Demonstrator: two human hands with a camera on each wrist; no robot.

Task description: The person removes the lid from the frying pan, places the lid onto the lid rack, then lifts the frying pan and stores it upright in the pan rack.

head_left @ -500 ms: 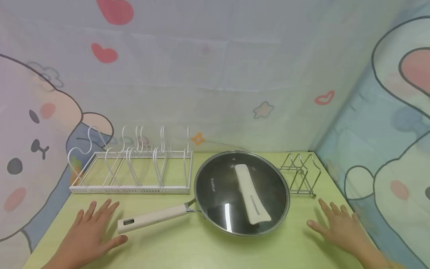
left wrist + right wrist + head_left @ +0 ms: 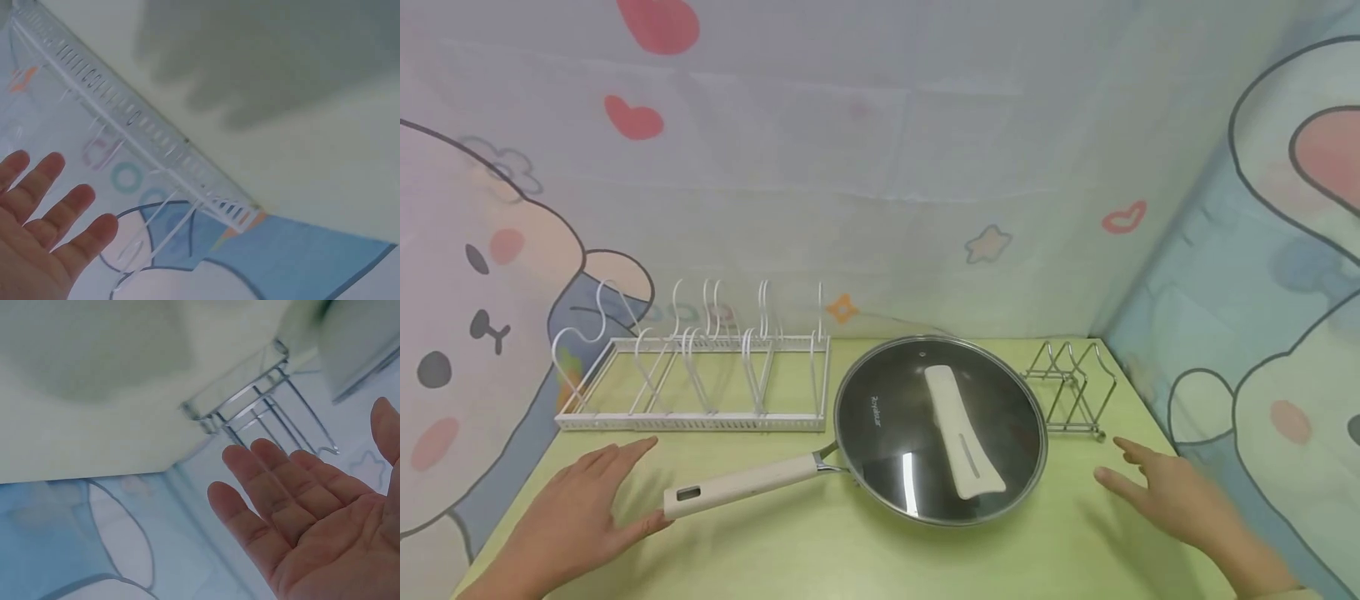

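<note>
A frying pan with a cream handle (image 2: 752, 483) sits on the table under a dark-tinted glass lid (image 2: 887, 458). Across the lid stands a long cream lid handle (image 2: 958, 425) with a slot. My left hand (image 2: 572, 517) hovers by the end of the pan handle, its thumb tip close to it; whether they touch I cannot tell. In the left wrist view, that hand's fingers (image 2: 75, 200) are spread and hold nothing. At the right, my right hand (image 2: 1183, 496) is held above the table, empty, with fingers extended in the right wrist view.
Behind the left hand stands a white rack (image 2: 692, 422) with several upright wire loops. A small silver wire rack (image 2: 1075, 428) stands right of the pan, near the right hand. The green table (image 2: 820, 558) meets cartoon-printed cloth (image 2: 925, 167) at the back and sides.
Both hands have lifted and turned from palm-down, their fingers now seen more edge-on. The left has shifted slightly left. Pan and racks have stayed put.
</note>
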